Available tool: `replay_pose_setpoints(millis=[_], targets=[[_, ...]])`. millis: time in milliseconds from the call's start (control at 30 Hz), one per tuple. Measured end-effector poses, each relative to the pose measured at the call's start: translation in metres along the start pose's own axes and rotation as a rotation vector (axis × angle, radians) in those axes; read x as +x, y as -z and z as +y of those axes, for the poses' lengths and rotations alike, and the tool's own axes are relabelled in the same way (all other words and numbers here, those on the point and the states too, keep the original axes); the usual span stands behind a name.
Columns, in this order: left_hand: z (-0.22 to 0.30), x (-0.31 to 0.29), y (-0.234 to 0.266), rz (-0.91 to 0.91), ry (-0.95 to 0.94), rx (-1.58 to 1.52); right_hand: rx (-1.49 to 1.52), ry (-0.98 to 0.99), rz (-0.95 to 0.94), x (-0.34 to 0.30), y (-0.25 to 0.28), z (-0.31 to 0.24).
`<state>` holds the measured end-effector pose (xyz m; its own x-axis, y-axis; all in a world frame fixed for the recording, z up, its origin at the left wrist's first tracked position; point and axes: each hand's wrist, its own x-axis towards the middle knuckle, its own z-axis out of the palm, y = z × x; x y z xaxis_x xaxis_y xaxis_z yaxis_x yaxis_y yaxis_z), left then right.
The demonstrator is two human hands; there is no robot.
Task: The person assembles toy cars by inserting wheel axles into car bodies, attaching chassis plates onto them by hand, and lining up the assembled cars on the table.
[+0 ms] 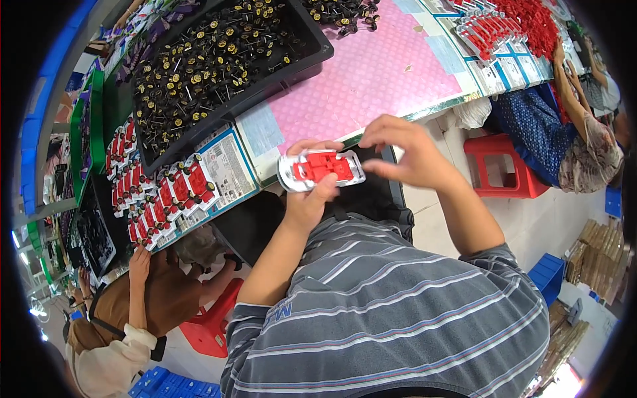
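My left hand (308, 207) grips a toy car (323, 167) just off the table's front edge. Its white body shell lies underside up, with a red chassis piece set inside, and my thumb presses on the red part. Beside the car's right end, my right hand (417, 158) hovers with fingers curved and apart, nothing visible between them. Ahead and left, a black tray (282, 81) holds a heap of small wheel-and-axle pieces (206, 60) with black and yellow wheels. Rows of toy cars (179, 189) with red undersides and wheels fitted stand left of me.
A pink textured mat (371, 66) covers the table ahead. At the far right are stacked car shells (488, 30) and a pile of red parts (531, 23). Co-workers sit on both sides, near red stools (501, 169). Blue bins (547, 278) stand behind right.
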<state>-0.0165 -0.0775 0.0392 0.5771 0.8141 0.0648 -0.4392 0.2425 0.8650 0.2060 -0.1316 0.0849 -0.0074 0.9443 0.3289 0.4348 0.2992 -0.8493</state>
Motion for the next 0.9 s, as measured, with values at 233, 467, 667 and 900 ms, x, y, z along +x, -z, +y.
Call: replay_pose_setpoints(millis=[233, 467, 667, 900], targets=[[0.015, 0.000, 0.035, -0.001, 0.127, 0.086, -0.560, -0.206, 0.584, 0.123, 0.045, 0.151], [0.021, -0.024, 0.048, 0.164, 0.105, 0.043, -0.833, -0.391, 0.520, 0.162, 0.038, 0.172], [0.016, -0.026, 0.068, 0.201, 0.094, 0.028, -0.421, -0.343, 0.525, 0.114, 0.006, 0.083], [0.018, -0.005, 0.065, 0.096, 0.005, -0.046, -0.029, 0.066, -0.129, 0.038, -0.077, -0.013]])
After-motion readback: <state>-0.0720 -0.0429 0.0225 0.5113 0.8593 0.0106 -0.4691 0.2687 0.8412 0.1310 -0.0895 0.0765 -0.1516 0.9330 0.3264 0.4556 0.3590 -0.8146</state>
